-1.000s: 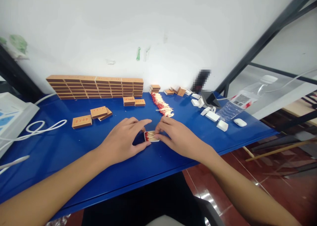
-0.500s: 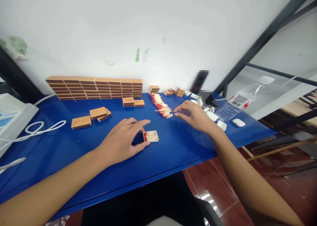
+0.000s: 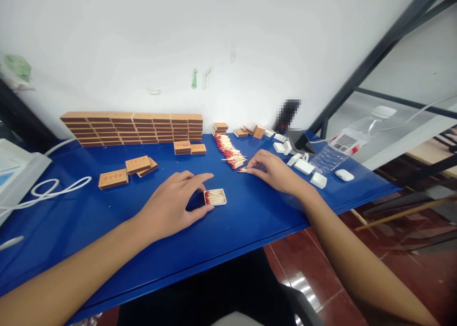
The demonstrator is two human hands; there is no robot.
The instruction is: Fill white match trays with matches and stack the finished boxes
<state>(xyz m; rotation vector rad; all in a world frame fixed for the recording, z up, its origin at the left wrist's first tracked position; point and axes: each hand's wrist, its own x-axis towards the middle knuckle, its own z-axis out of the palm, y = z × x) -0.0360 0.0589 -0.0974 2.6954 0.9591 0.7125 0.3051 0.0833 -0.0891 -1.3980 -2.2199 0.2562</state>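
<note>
My left hand steadies a small white matchbox tray on the blue table, thumb at its near side and a finger at its far left corner, index finger stretched above. Red-tipped matches lie in the tray, heads to the left. To the right, my right hand is closed in a pinch on a few matches, their red heads pointing left. These are just in front of a long heap of loose matches. The fingertips partly hide the pinched sticks.
Stacked matchboxes form a row along the wall. Loose matchboxes lie at left. White empty-looking trays, a plastic bottle and a white earbud case stand at right. A white cable loops at left.
My right hand has moved slightly left and its fingertips have closed on a few matches at the heap's near end. My left hand stays at the tray.
</note>
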